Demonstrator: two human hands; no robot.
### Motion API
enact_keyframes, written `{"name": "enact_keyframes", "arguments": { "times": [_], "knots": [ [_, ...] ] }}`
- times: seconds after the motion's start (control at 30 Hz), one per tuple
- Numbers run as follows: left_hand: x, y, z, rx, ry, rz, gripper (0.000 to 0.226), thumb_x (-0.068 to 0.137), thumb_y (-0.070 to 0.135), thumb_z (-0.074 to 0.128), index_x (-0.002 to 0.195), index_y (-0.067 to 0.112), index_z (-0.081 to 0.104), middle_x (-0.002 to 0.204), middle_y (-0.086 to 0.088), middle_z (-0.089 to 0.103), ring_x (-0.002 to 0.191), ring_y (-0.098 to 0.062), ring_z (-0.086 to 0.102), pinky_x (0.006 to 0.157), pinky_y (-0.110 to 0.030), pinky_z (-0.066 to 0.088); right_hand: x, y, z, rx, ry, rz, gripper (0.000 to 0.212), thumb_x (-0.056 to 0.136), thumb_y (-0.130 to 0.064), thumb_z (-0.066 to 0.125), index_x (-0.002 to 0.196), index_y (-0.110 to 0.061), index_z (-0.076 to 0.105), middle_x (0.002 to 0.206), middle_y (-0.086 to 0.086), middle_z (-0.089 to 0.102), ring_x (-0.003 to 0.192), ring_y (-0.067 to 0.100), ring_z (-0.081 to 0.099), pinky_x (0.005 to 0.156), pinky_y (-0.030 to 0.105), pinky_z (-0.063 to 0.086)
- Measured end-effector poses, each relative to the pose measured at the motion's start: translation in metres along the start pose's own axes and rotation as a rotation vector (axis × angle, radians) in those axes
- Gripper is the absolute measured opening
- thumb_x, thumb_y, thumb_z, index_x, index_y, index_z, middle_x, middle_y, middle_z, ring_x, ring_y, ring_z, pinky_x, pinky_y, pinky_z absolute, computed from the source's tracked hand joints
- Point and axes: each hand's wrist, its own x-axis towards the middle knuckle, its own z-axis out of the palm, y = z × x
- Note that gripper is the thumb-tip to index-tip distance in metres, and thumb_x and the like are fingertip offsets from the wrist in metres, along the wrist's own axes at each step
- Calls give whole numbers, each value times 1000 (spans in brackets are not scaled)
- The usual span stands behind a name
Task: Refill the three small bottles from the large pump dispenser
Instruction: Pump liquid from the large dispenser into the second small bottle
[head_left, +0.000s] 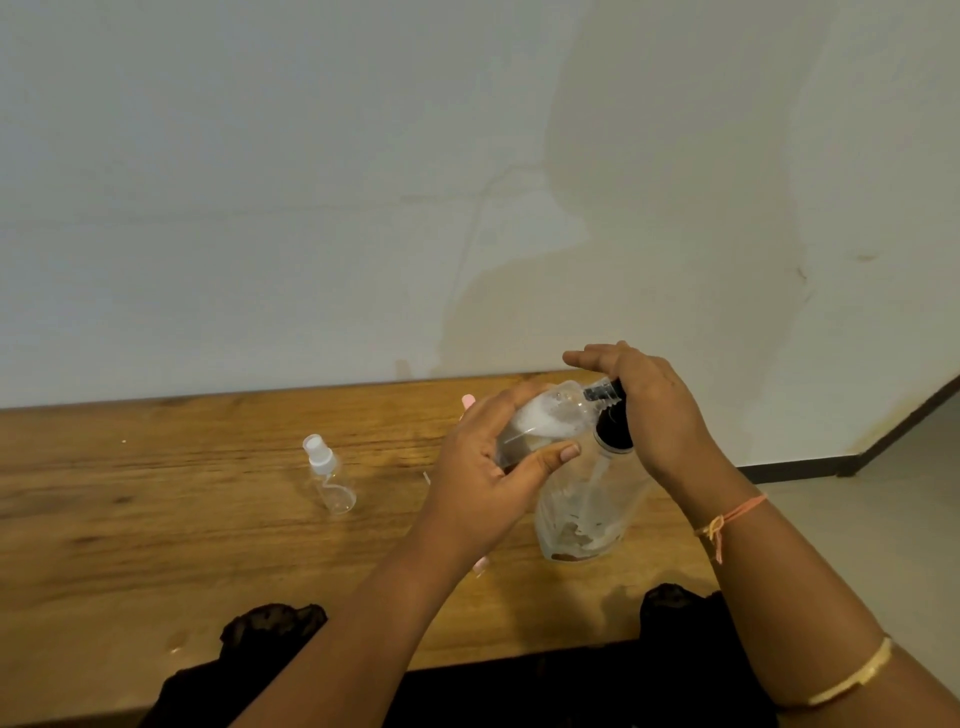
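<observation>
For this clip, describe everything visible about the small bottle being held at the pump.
The small bottle is clear plastic, with whitish liquid or foam in part of it. It is tilted nearly on its side, its threaded open neck up against the black pump head of the large dispenser. The left hand grips its body, thumb across the front. The right hand rests on top of the pump. It is held above the wooden table; no cap shows on it.

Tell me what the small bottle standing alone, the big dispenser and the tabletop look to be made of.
Small bottle: clear glossy plastic, probably; the table shows through it, and its spray cap is white. Big dispenser: see-through body, likely plastic, streaked with whitish residue; its pump top is black. Tabletop: wood or wood-look laminate, brown grain with a dull sheen.
</observation>
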Motion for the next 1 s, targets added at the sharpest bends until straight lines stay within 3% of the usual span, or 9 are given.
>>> {"name": "enact_keyframes", "arguments": {
  "times": [0.17, 0.27, 0.4, 0.53, 0.6, 0.67, 0.83, 0.93, 1.0],
  "knots": [
    [0, -1, 0, 23, 20, 6, 44, 69, 44, 70, 111, 48, 57, 109, 17, 62, 105, -5, 60, 88, -28, 53, 2, 5, 3, 14, 31, 16, 48, 74, -46, 11, 85, -45, 57, 121, -8, 53, 136, 16, 30, 113, 55, 14],
    [0, 2, -1, -8, 13, 21, 43, 72, 37, 76, 111, 42, 57, 106, 25, 62, 102, -2, 61, 83, -19, 51, 3, 0, 4, 76, 27, 1, 42, 77, -42, 16, 83, -51, 57, 123, -12, 51, 136, 11, 29, 115, 51, 14],
    [0, 9, -3, -31, 0, 41, 43, 70, 32, 69, 112, 31, 58, 103, 29, 62, 100, 0, 60, 78, -12, 48, 2, -6, 2, 76, 16, -19, 46, 76, -41, 16, 92, -44, 59, 139, -2, 48, 139, 10, 25, 116, 44, 16],
    [0, 3, 0, -19, 1, 11, 43, 73, 32, 74, 113, 34, 58, 104, 24, 62, 101, -1, 60, 82, -18, 52, 1, 2, 2, 105, 40, 26, 52, 75, -41, 16, 98, -40, 63, 130, -6, 52, 137, 12, 28, 115, 38, 19],
    [0, -1, 1, 38, 11, -9, 45, 73, 37, 73, 114, 41, 57, 105, 20, 60, 104, -4, 59, 88, -29, 53, 3, 8, 3, 30, 43, 28, 60, 72, -46, 16, 105, -32, 65, 126, -3, 56, 132, 18, 37, 113, 47, 22],
    [0, -3, 1, 55, 15, -18, 46, 71, 45, 70, 114, 43, 57, 106, 19, 59, 106, -6, 58, 90, -33, 53, 3, 10, 5, -7, 52, 31, 58, 70, -49, 15, 97, -36, 65, 123, -4, 58, 128, 19, 41, 112, 53, 22],
    [-1, 4, 0, 15, 10, 18, 45, 71, 43, 76, 112, 40, 57, 105, 23, 62, 103, -3, 59, 85, -21, 51, 2, 1, 3, 153, 73, 42, 50, 75, -41, 21, 96, -35, 66, 106, -16, 56, 117, 11, 48, 108, 35, 31],
    [0, 6, -1, -31, 9, 23, 43, 73, 32, 74, 113, 34, 58, 106, 24, 62, 103, -3, 60, 85, -21, 52, 3, -2, 1, 98, 68, 19, 47, 74, -42, 18, 88, -42, 63, 100, -24, 53, 113, 10, 47, 111, 45, 25],
    [0, 4, 0, -29, 13, 15, 43, 73, 30, 73, 114, 34, 59, 107, 16, 63, 103, -5, 61, 86, -26, 54, 4, -1, 0, 60, 53, 6, 50, 73, -45, 17, 92, -41, 63, 110, -16, 55, 117, 11, 46, 112, 50, 22]
  ]
}}
